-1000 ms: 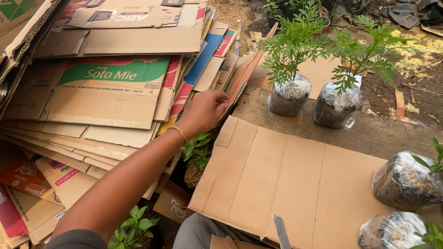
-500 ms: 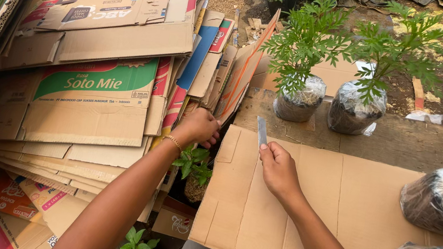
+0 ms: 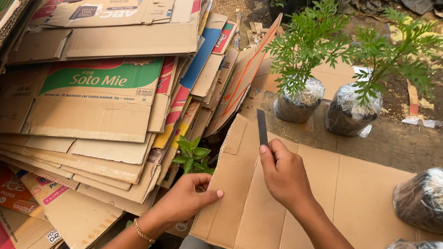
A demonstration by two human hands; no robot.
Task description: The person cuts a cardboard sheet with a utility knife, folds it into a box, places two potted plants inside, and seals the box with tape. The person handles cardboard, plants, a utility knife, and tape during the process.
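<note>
A flattened brown cardboard sheet (image 3: pixel 336 216) lies across your lap and the ledge in front of you, filling the lower middle and right of the view. Your right hand (image 3: pixel 284 174) rests on it near its upper left part, fingers closed around a thin dark blade (image 3: pixel 262 127) that points up toward 12 o'clock. Your left hand (image 3: pixel 188 195), with a thin bracelet at the wrist, grips the sheet's left edge at about 8 o'clock from the blade, thumb on top and fingers curled under.

To cut well, I judge you should press the sheet flat, draw the blade along a fold line, and keep the left fingers out of its path, since they sit close beside it.

At 9 o'clock a big stack of flattened printed cartons (image 3: pixel 93 95) leans in layers, just beside the sheet. A small green seedling (image 3: pixel 192 155) pokes up in the gap between them, near your left thumb. At 12 to 1 o'clock two leafy plants in plastic soil bags (image 3: pixel 322 104) stand beyond the sheet's far edge. At 3 to 4 o'clock two more soil bags (image 3: pixel 432 229) rest on the sheet itself and could hinder any turning or sliding of it.
</note>
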